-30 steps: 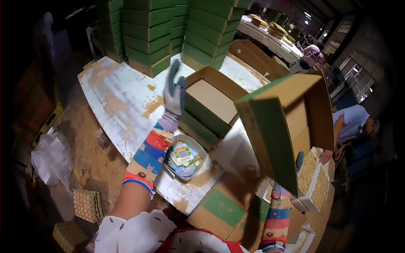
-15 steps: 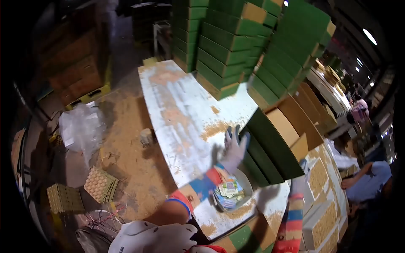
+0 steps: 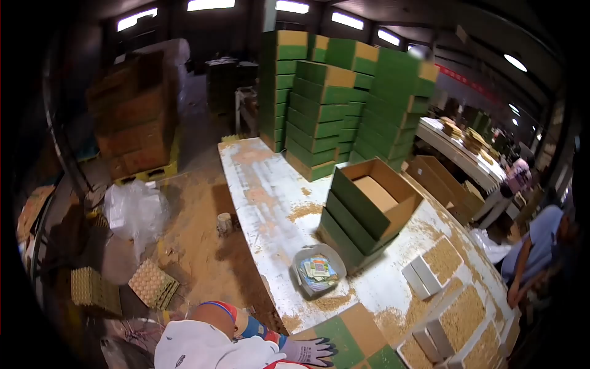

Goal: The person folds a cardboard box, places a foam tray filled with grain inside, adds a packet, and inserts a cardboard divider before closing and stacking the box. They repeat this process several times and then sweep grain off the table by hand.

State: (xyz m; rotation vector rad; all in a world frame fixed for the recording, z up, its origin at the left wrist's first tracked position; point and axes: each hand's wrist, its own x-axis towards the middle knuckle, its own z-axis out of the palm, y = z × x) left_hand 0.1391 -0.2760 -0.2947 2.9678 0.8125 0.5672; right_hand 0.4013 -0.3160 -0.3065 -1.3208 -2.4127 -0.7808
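My left hand [image 3: 310, 352], in a grey glove with dark fingertips, lies with its fingers spread on a green and brown cardboard piece [image 3: 344, 335] at the table's near edge. My right hand is out of view. Ahead stands a short stack of green boxes [image 3: 350, 230], the top one open with bare cardboard inside. Left of the stack, a clear plastic tub [image 3: 339, 261] holds printed cards [image 3: 318, 270].
Tall stacks of green boxes [image 3: 313, 117] stand at the table's far end. White trays of brown granules [image 3: 439, 261] lie on the right. Another person [image 3: 528, 252] is at the right edge. Egg trays [image 3: 150, 284] sit on the floor at left.
Both hands have left the green boxes. My left hand has come back to the near cardboard, and my right hand has gone out of view. The top box now sits squarely on the stack.
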